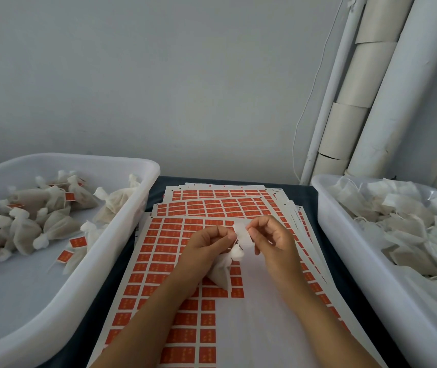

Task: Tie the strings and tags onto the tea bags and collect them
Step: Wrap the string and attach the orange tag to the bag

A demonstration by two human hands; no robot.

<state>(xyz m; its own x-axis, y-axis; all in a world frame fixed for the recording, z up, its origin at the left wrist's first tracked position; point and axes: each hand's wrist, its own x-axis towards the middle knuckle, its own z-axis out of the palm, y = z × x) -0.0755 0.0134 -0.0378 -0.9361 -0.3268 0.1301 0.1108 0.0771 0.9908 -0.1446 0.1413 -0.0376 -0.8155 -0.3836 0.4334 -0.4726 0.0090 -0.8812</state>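
Orange tags in a printed grid cover the sheets (185, 261) fanned out on the dark counter (100, 309); we take these sheets as our landmark. Directly above the top sheet, at its middle, both hands work one tea bag (222, 272).

Left hand (206, 243): fingers curled, thumb and forefinger pinched together at the bag's gathered neck, the body of the bag hanging below the palm toward the sheet. Right hand (273, 235): fingers curled, tips clamped on a white strip (242, 233) that rises from the neck. Whether that strip is bag fabric or a tag seen from its back, we cannot tell; the string itself is too fine to make out. Both forearms enter from the near edge and converge over the sheets, wrists level, hands almost touching.

Our reading: the bag is held off the sheet so the neck can be cinched with both grips pulling against each other, and the tags lie right beneath for a short reach. The knot looks unfinished.

Left of the sheets, a white tub (132, 166) holds the tied bags (26, 221), several with orange tags showing; likely the collection point. Right of the sheets, a second tub (345, 235) holds a loose heap of untied bags (403, 221), likely the supply. Beyond the sheets, pale pipes (371, 88) run up the wall.
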